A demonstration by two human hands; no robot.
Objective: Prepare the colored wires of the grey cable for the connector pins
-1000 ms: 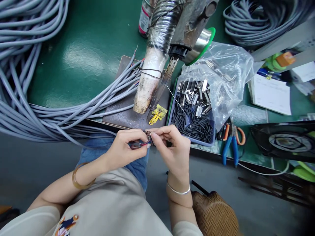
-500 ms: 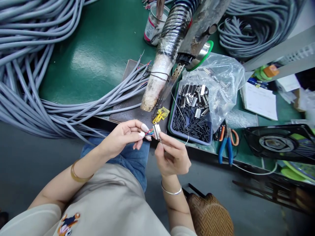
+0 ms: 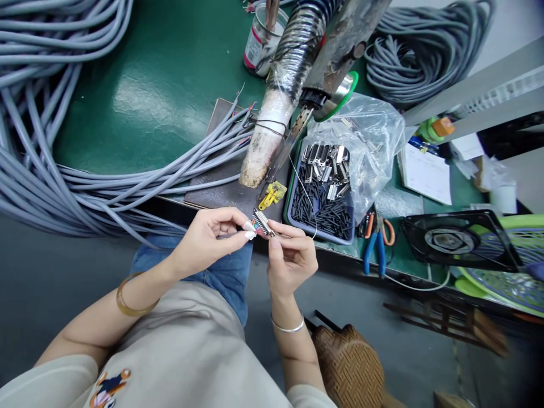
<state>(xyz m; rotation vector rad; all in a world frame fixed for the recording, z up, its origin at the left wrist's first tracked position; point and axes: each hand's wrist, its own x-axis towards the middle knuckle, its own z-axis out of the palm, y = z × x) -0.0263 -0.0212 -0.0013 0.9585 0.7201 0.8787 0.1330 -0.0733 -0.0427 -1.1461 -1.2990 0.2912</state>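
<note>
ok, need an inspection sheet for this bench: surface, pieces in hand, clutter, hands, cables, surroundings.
Surface: glossy green tabletop, with a flat dark board on it.
Pieces in hand: silver multi-pin metal connector; thin multicoloured wires at its pin side, joints too small to judge.
Clutter: small yellow piece on the board; rectangular blue plastic tray holding slim black pieces and more metal connectors; blue-handled pliers right of it.
Hands: left hand pinches the wires; right hand holds the connector.
Cables: bundled round grey cables at left, some reaching over the board.
Surroundings: brown woven-pattern seat; co-workers: nothing seen.
</note>
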